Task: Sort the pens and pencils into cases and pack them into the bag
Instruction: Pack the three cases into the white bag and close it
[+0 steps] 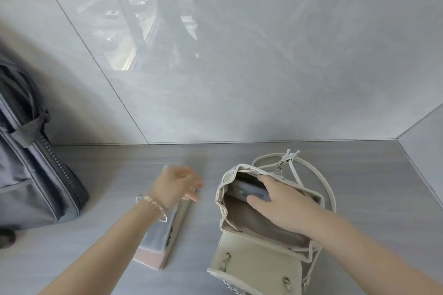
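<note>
A small cream drawstring bag (242, 261) lies open on the grey counter at the right. My right hand (280, 201) reaches into its mouth and grips a blue-grey pencil case (249, 191) that sits inside against the far wall. To the left lies a second long translucent case (159, 244) with a pinkish near end, flat on the counter. My left hand (177, 185) hovers above that case's far end, blurred, fingers loosely curled and holding nothing that I can see. A beaded bracelet sits on the left wrist.
A large dark grey bag (31, 175) with a heavy zip and handles stands at the far left. A glossy grey tiled wall (239, 67) rises behind the counter (371, 199) and turns a corner at the right.
</note>
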### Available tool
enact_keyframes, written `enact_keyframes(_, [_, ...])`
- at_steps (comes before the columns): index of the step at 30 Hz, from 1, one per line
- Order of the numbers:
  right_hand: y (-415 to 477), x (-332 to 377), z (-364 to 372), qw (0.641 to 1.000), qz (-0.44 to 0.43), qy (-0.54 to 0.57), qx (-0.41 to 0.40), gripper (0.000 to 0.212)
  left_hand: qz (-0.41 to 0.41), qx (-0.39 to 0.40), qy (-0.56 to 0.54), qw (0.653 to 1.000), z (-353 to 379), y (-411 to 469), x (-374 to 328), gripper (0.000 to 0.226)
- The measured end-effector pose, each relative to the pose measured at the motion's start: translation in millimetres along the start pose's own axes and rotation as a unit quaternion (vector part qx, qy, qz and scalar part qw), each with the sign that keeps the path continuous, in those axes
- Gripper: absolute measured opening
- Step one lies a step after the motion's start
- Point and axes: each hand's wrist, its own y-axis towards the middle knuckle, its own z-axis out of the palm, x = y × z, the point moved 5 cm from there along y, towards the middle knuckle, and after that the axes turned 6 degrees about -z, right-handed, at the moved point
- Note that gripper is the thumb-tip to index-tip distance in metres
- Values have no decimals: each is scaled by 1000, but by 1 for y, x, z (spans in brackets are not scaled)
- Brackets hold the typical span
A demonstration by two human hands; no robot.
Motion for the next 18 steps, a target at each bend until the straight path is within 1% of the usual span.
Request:
enact_keyframes(1, [1, 2, -1, 1000, 5, 19, 8, 53, -15, -89, 117, 989, -12, 4, 17, 10])
enact_keyframes(2, [2, 4, -2, 1000, 8, 29, 10, 51, -44, -151, 260, 953, -18, 4, 33, 27])
enact_keyframes(3, [5, 6, -4, 999, 9, 33, 4, 49, -87, -160, 384, 905, -18, 3, 51, 52])
enact_keyframes(4, [8, 7, -7, 999, 8, 34, -5, 45, -135, -141, 442, 876, -16, 0, 66, 73])
enact_keyframes(5, [10, 7, -10, 999, 10, 35, -12, 43, -168, -127, 444, 871, -16, -1, 79, 85])
enact_keyframes(6, [13, 6, -11, 999, 18, 41, -12, 42, -179, -127, 423, 879, -14, -3, 86, 92])
enact_keyframes(8, [17, 1, -14, 996, 40, 73, -18, 43, -166, -158, 383, 895, -16, -3, 87, 95])
enact_keyframes(10, [19, -2, -19, 992, 34, 115, -37, 46, -139, -196, 304, 922, -16, -8, 71, 94])
enact_keyframes(12, [21, -1, -25, 985, 26, 166, -49, 60, -80, -209, 199, 954, -11, -16, 38, 93])
enact_keyframes(13, [23, -1, -26, 978, 28, 201, -42, 68, -38, -209, 163, 963, -7, -22, 18, 93])
enact_keyframes(14, [24, 1, -25, 969, 29, 246, -25, 71, 8, -211, 136, 968, -1, -29, -4, 93])
enact_keyframes(15, [23, 5, -24, 956, 23, 292, -3, 67, 54, -210, 119, 969, 6, -36, -25, 92])
enact_keyframes(17, [22, 16, -20, 933, 5, 358, 24, 58, 138, -191, 143, 961, 29, -49, -61, 88])
enact_keyframes(18, [23, 16, -20, 918, 4, 396, 20, 57, 167, -171, 176, 955, 43, -53, -74, 84])
